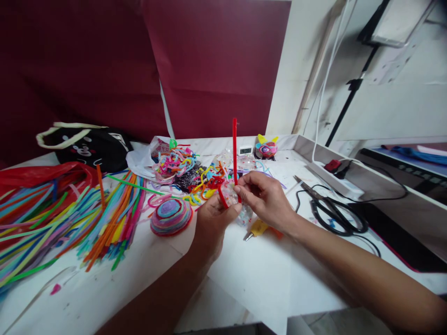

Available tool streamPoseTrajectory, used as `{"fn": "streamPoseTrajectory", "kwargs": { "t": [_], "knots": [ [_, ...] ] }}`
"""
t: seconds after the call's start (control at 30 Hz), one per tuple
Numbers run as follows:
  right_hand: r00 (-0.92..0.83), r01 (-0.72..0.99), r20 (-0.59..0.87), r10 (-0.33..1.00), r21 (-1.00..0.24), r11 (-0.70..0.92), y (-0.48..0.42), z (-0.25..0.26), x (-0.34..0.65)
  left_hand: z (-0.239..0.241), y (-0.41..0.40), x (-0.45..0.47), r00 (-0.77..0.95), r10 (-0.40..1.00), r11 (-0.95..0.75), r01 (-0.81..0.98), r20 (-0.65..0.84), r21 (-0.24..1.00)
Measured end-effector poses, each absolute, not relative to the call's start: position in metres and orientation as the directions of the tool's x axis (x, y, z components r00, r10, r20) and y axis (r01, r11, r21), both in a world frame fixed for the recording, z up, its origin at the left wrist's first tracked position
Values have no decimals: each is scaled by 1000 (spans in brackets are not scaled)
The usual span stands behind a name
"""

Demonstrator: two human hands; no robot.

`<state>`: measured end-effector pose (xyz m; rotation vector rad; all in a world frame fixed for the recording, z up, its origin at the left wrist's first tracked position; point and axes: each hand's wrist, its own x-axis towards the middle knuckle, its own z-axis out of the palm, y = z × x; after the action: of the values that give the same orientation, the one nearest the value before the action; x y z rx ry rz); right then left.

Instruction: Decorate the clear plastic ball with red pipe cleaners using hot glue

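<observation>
- White table (265, 279): carries everything; both forearms come in over its near edge, and the work goes on above its middle.
- Loose pipe cleaners (63, 218): a wide, many-coloured spread along the left side, running toward the left edge.
- Black scissors (331, 211): lying shut near the right edge, well apart from the hands.
- Wound disc (171, 216): a finished spiral of coloured stems, just left of the left hand.
- Left hand (214, 218): closed around a small clear ball (232, 197) and holding it up off the table.
- Right hand (265, 197): thumb and fingertips pinched on the red pipe cleaner (234, 149).
- Red pipe cleaner: its free length stands upright; its lower end curls against the ball.
- Step, as I judge it: the wrap around the ball has just begun. The next turn calls for a steady ball and a snug bend.
</observation>
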<state>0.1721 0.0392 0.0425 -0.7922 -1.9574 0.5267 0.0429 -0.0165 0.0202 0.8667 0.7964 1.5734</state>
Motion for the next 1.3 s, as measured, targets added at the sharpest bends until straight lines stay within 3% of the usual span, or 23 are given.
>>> {"fn": "streamPoseTrajectory", "kwargs": {
  "t": [0.37,0.7,0.97,1.17,1.3],
  "knots": [
    [-372,300,580,725,-664,685,40,40,173,16,-13,44,-159,984,-149,-453,85,879],
    [-404,149,478,780,-807,572,45,37,179,15,-10,44,-219,975,-124,-421,32,899],
    [-345,196,556,756,-745,637,42,39,180,14,-11,43,-203,978,-136,-422,53,896],
    [-342,109,483,806,-832,544,50,41,180,10,-9,41,-203,976,-150,-381,76,912],
    [-434,66,369,822,-897,438,56,49,183,9,-10,41,-217,971,-166,-332,96,928]
  ]
}}
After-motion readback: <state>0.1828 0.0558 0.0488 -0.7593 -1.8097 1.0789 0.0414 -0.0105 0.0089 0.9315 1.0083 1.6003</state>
